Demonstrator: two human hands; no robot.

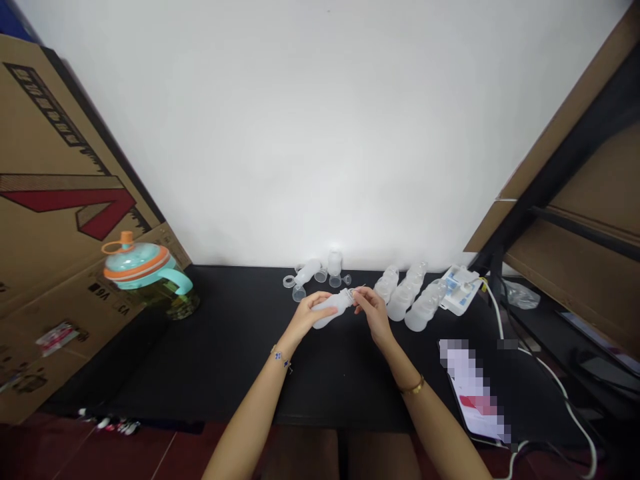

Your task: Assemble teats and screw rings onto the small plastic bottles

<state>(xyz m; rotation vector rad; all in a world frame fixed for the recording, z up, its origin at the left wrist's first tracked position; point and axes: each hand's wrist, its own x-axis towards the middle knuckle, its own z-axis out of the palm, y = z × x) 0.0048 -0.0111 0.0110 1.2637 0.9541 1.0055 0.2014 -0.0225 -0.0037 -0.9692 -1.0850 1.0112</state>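
Observation:
A frosted white baby bottle (pixel 330 311) lies tilted in my left hand (pixel 306 316), its neck pointing up and to the right. The fingers of this hand are wrapped around the bottle's body. My right hand (pixel 371 309) pinches at the bottle's mouth, on a small clear piece that the fingertips mostly hide. Behind my hands are loose parts: another frosted bottle (pixel 309 272), a clear ring (pixel 289 282), clear caps (pixel 299 293) and an upright bottle piece (pixel 335 260). Right of my right hand, several capped bottles (pixel 403 293) lie in slanting rows.
A phone (pixel 473 390) lies at the right on the black table (pixel 215 360), near white cables (pixel 555 380). Behind it sits a white power strip (pixel 460 290). A large teal-and-orange jug (pixel 145 273) stands at the left, beside a cardboard box (pixel 55 220). A white wall (pixel 320 133) rises behind.

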